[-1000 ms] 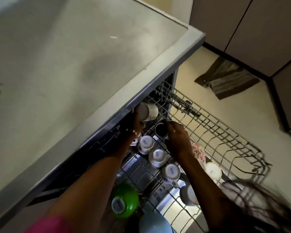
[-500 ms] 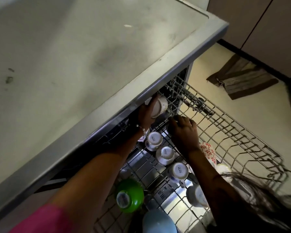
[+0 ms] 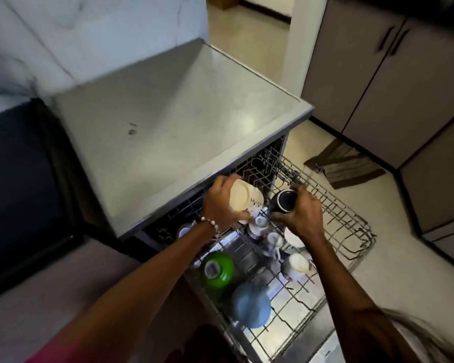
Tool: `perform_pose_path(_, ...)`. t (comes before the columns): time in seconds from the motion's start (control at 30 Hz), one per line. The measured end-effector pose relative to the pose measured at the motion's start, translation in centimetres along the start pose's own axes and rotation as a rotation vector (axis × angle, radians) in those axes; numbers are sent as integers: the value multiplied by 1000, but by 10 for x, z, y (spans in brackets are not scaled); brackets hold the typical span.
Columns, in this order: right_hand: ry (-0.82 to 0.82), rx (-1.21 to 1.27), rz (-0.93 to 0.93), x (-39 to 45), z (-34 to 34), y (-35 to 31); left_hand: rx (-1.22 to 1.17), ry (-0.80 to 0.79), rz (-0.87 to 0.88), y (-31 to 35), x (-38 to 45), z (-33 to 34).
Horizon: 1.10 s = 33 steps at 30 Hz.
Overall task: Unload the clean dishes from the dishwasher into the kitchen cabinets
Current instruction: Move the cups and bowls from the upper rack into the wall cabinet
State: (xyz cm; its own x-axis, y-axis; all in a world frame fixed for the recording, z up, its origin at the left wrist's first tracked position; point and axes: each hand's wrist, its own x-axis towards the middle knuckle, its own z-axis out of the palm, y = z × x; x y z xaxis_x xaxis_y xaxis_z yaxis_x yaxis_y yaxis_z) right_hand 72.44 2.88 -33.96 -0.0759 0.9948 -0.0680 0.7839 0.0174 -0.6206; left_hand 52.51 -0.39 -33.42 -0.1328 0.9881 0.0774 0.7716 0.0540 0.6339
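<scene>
Nearest us in the pulled-out wire rack sit an upturned blue bowl and, just beyond it, a green bowl, with small white cups in a row farther in. Above those cups our left hand curls its fingers round a cream mug, and our right hand wraps a dark mug. Both mugs are held clear of the rack. Beyond lies the grey counter; far right, a brown cloth on the floor.
</scene>
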Motion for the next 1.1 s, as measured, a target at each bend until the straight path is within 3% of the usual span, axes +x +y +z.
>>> perform_pose_path(0.33, 72, 255, -286, -140, -65, -172, -190, 342, -52, 22, -149, -219)
perform_pose_path(0.63, 11, 516, -573, -228, -92, -389, -649, 673, -7, 13, -255, -425)
perform_pose_path(0.97, -34, 644, -905, -245, -110, -595, -593, 1009, 117, 11, -267, -623)
perform_pose_path(1.1, 7, 689, -1014, -218, -120, -664, -504, 1064, 170, 8, -240, -695)
